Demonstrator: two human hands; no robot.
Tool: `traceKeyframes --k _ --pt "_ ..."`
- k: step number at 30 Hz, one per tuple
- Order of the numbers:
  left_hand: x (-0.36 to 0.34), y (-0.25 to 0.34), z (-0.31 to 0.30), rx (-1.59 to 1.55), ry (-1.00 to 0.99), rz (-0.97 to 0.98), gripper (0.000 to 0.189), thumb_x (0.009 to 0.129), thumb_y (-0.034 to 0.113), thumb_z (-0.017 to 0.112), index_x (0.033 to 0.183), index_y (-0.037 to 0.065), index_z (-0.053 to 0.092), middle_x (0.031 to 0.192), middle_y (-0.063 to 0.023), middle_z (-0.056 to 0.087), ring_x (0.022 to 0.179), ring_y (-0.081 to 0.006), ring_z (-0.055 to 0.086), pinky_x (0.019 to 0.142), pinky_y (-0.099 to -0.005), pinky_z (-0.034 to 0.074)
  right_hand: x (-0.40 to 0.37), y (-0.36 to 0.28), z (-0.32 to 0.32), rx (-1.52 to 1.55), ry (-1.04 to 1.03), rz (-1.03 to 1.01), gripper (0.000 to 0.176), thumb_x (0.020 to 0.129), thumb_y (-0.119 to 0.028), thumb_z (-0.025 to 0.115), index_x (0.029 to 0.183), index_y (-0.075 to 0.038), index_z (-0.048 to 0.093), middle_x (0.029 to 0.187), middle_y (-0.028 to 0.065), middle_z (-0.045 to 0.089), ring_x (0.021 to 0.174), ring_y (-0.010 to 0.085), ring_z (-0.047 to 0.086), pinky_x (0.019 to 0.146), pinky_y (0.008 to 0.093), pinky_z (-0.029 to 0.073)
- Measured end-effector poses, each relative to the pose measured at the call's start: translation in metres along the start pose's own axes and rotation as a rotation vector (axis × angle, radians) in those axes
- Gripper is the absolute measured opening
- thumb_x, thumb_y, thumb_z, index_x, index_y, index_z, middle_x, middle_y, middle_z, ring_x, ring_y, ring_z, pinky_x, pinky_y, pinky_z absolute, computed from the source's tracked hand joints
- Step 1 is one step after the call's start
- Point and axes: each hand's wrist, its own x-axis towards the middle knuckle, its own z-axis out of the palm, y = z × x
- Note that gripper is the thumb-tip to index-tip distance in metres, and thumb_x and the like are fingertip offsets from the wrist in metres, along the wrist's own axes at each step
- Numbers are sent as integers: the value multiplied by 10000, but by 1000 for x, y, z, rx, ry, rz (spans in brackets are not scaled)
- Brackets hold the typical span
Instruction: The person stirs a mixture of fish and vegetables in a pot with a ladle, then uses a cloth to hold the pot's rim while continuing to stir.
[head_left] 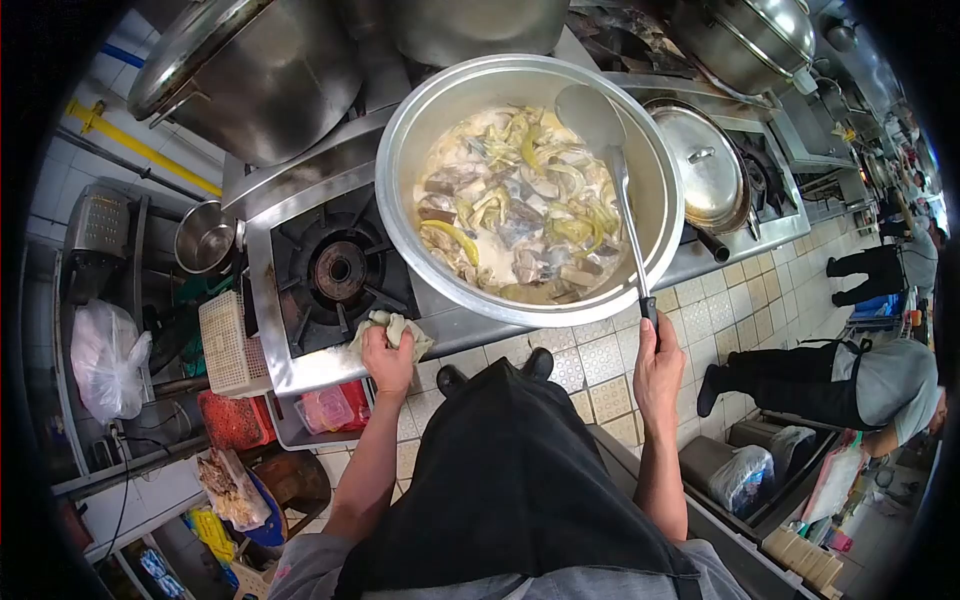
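My right hand is closed around the black handle end of a long metal ladle. The ladle leans over the near right rim of a large aluminium pot, its broad round head against the inside of the far right wall. In the pot is a pale, milky stew with greyish chunks and yellow-green strips. At the stove's front edge, my left hand grips a crumpled light cloth, just left of the pot's base and below a bare gas burner.
Tall steel pots stand behind, and a lidded pan is on the right of the stove. A small saucepan and a plastic basket are at left. Another person bends over a counter at right.
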Motion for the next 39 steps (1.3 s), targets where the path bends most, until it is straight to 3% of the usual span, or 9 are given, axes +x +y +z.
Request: traceKeyframes --k 6,9,11,14,26,39 --pt "0 5 1 13 11 -21 332 780 175 810 787 20 517 767 -105 510 695 -268 514 651 -408 435 2 -1 -3 24 -7 -10 320 1049 -300 555 1210 -42 650 620 174 567 559 297 587 584 408 467" --pt "-1 4 2 28 14 -36 331 777 171 813 786 16 520 771 -103 516 695 -269 519 654 -405 440 4 -4 -8 -23 -65 38 291 1038 -267 565 1166 -19 648 686 215 611 625 366 631 615 442 480" --pt "-3 0 4 36 12 -46 325 776 168 814 792 13 529 778 -105 525 699 -271 528 660 -403 445 8 1 -10 -78 -83 -63 256 1024 -229 567 1106 3 638 778 261 644 728 444 648 656 489 484" --pt "-5 -5 7 40 24 -42 307 778 169 812 809 6 552 798 -114 552 717 -279 554 681 -407 462 12 -12 -18 -115 -116 -67 231 1010 -202 567 1065 14 627 841 286 653 805 486 640 682 520 479" --pt "-3 5 3 61 36 -39 300 774 172 800 791 11 547 801 -137 539 750 -323 553 699 -439 451 12 -10 -14 -86 -92 -80 241 990 -186 593 1068 38 633 765 293 633 739 489 639 651 507 481" --pt "-4 0 4 41 36 -17 301 777 170 801 798 6 550 815 -143 555 748 -315 563 699 -427 462 6 -13 -12 -93 -102 -43 252 990 -202 596 1094 24 636 777 295 638 777 492 649 670 509 491"
